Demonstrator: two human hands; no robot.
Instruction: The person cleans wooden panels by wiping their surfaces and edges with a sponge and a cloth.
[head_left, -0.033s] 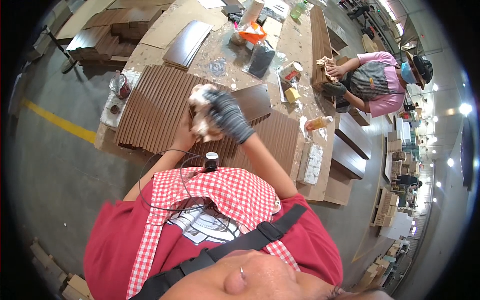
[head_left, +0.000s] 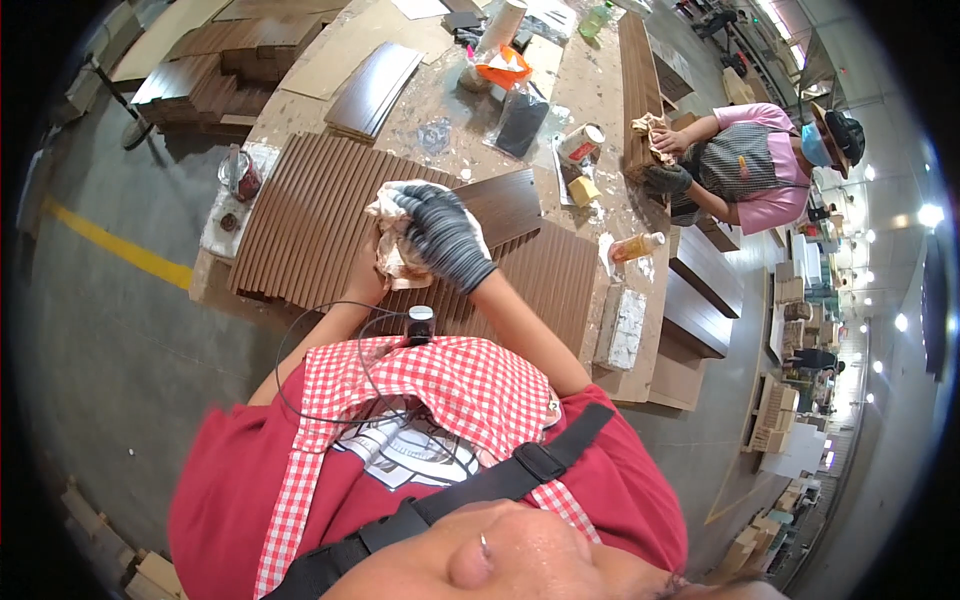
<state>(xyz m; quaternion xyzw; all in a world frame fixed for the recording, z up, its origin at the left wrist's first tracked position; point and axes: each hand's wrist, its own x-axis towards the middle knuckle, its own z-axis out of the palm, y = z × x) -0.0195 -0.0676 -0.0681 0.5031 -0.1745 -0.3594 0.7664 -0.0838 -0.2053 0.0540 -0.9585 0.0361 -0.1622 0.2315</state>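
Observation:
My right hand (head_left: 446, 238), in a grey striped glove, is closed over a crumpled whitish cloth (head_left: 401, 267). Part of the cloth spreads out beyond the glove on both sides. My bare left hand (head_left: 369, 268) is against the left side of the cloth, its fingers hidden behind it. Both hands are above a row of narrow brown wooden slats (head_left: 310, 215) laid side by side on the worktable (head_left: 400, 150). Just right of the glove, a flat dark brown board (head_left: 508, 208) rests across the slats.
A jar (head_left: 240, 178) stands on a white block at the left. Further off lie stacked brown boards (head_left: 375, 88), an orange bag (head_left: 503, 66), a cup (head_left: 580, 145), a yellow sponge (head_left: 583, 190) and a bottle (head_left: 637, 247). Across the table, a co-worker (head_left: 745, 165) handles a cloth on a long board.
My right hand has shifted slightly toward me and to the left. The cloth, bunched before, now spreads wider under the glove. My left hand has hardly moved.

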